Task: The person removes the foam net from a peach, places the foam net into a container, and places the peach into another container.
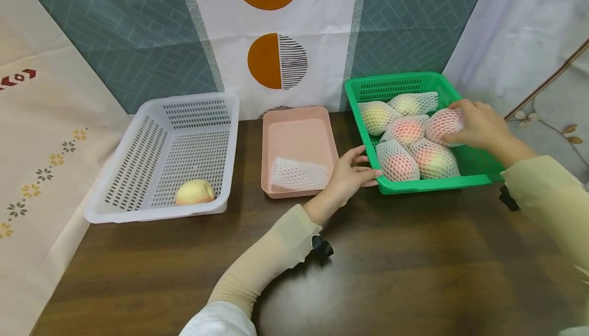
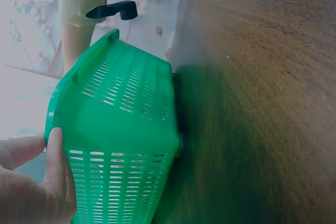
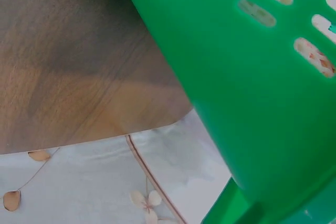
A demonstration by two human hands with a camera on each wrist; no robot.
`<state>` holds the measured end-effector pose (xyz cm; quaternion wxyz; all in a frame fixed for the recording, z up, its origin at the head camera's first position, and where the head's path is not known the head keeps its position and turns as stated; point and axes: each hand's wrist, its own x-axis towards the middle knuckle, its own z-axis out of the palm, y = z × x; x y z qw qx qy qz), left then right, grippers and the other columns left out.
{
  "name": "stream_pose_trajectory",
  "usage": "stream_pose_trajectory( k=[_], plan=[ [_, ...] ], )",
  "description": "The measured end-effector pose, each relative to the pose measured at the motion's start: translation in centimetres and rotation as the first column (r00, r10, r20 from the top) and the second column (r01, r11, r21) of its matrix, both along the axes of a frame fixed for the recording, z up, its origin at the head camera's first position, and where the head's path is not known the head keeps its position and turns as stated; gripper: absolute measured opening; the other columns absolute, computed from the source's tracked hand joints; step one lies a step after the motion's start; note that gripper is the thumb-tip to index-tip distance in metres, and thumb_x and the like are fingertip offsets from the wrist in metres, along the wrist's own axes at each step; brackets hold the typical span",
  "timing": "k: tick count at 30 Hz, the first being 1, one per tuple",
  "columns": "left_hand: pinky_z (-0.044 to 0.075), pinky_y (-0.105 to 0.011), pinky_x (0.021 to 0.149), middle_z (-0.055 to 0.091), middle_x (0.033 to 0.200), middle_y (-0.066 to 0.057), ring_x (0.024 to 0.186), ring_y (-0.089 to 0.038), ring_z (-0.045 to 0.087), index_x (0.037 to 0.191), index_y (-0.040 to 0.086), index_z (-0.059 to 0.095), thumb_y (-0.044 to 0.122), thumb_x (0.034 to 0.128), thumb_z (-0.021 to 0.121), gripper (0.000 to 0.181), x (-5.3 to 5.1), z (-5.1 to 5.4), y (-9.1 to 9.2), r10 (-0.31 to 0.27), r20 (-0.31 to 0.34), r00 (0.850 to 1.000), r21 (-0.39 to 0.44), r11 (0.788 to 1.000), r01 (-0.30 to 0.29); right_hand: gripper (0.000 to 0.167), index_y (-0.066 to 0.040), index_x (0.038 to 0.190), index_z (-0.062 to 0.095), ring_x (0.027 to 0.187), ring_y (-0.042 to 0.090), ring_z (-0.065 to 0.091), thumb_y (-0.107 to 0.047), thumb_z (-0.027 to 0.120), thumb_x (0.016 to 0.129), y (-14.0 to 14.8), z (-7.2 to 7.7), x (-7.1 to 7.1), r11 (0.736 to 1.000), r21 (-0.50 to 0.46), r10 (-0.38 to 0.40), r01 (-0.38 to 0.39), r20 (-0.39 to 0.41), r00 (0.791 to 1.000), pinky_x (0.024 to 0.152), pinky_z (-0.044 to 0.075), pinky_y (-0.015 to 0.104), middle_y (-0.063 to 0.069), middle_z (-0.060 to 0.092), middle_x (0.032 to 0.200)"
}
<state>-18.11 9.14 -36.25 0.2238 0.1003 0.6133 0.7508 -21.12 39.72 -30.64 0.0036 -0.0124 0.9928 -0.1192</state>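
My left hand (image 1: pixel 347 175) is at the near left corner of a green basket (image 1: pixel 414 186), its thumb and fingers on either side of the rim. Several peaches in white foam nets lie in that basket. One netted peach (image 1: pixel 444 125) on the right side is gripped by my right hand (image 1: pixel 480 126), which reaches in over the right wall. Beside it lie another netted peach (image 1: pixel 434 159) and a redder one (image 1: pixel 406 130). The left wrist view has the fingers (image 2: pixel 54 156) against the basket's outer wall. In the right wrist view the basket wall (image 3: pixel 231 77) hides my right hand.
A pink tray (image 1: pixel 299 121) in the middle holds a loose foam net (image 1: pixel 299 173). At the left stands a white basket (image 1: pixel 158 216) with one bare peach (image 1: pixel 195 192). All stand on a dark wooden table (image 1: pixel 368 274), with a patterned cloth (image 1: pixel 285 24) hanging behind.
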Motion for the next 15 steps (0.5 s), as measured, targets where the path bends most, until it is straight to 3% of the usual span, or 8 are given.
stream_pose_trajectory(
  k=[8,15],
  plan=[
    [0.059,-0.036,0.075,0.047,0.128,-0.022,0.085,-0.015,0.059,0.146,0.004,0.032,-0.01,0.0821,0.066,0.074,-0.1,0.3,0.0,-0.015,-0.002,1.0,-0.021,1.0,0.015,0.078,0.006,0.137,0.033,0.114,0.058,0.033,-0.035,0.07,0.082,0.2,0.8,0.5,0.999,-0.049,-0.007,0.005,-0.048,0.999,0.085,0.033,0.071,0.041,0.037,0.128],
    [0.059,-0.037,0.075,0.05,0.119,-0.015,0.084,-0.014,0.058,0.145,0.003,0.033,-0.009,0.0817,0.067,0.073,0.0,0.6,-0.1,-0.011,-0.013,1.0,-0.054,0.998,0.01,0.079,0.007,0.136,0.035,0.116,0.057,0.033,-0.033,0.073,0.08,-0.1,1.3,0.6,0.994,-0.108,-0.037,0.029,-0.078,0.996,0.088,0.031,0.071,0.04,0.038,0.129]
  ],
)
